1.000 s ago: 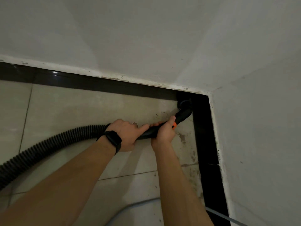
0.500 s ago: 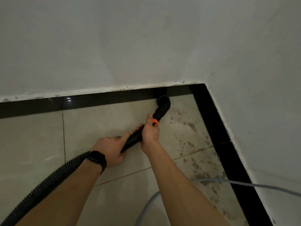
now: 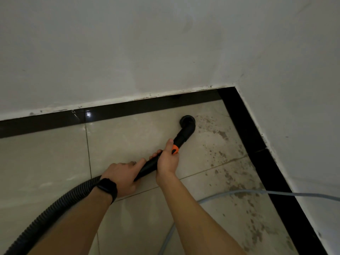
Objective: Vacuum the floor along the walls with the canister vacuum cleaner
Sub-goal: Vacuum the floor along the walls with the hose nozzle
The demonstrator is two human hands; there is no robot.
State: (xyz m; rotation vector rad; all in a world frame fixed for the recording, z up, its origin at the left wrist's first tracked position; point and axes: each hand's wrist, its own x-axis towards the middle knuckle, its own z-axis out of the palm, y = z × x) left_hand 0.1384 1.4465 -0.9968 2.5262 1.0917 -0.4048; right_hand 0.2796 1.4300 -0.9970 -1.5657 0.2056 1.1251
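A black vacuum handle tube with an orange button (image 3: 175,149) ends in a bent round nozzle (image 3: 187,122) pressed on the beige tiled floor (image 3: 128,137), a little out from the black skirting (image 3: 128,107) and left of the room corner. My right hand (image 3: 166,160) grips the tube just behind the orange button. My left hand (image 3: 122,174), with a black watch on its wrist, holds the tube's rear end where the black ribbed hose (image 3: 55,205) joins. The canister is out of view.
White walls meet in a corner at the upper right, with black skirting along both. Dark dirt stains (image 3: 220,137) spot the tiles near the right wall. A grey power cable (image 3: 276,193) loops across the floor from the right.
The nozzle has drawn back from the corner, leftward along the far wall and slightly away from the skirting. Both hands keep the same grip, and the view has shifted left.
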